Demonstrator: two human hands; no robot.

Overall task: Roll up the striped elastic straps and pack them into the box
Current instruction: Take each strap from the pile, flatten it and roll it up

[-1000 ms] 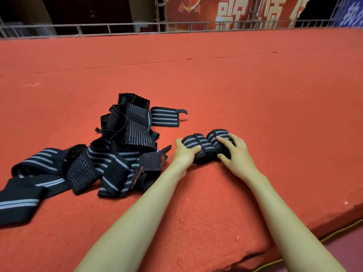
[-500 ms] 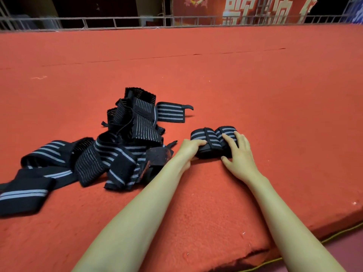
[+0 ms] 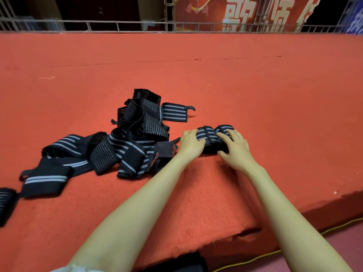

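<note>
1. My left hand grasps the left end of the rolled straps. Its fingers are curled over the top and the thumb is at the near side.
2. My right hand grasps the right end in the same way, with the fingers spread over the stripes and the thumb low in front.
3. The rolled straps are two short rolls that lie side by side and touch each other. They rest on the red platform, between my two hands.
4. Just to the left of my left wrist is the loose pile of straps, not yet rolled. One flat strap end sticks out behind it.
5. I do not see the box. A dark thing is at the bottom edge, but I cannot tell what it is.
6. What can go wrong, in my judgement:
   - The elastic wants to spring open, so a soft grip can let a roll unwind.
   - If I lift with pressure only from the ends, the two rolls can part and one can fall.
   - The platform edge is near, so a dropped roll may go to the floor.
   - The pile is close and may catch on my left hand.
</note>
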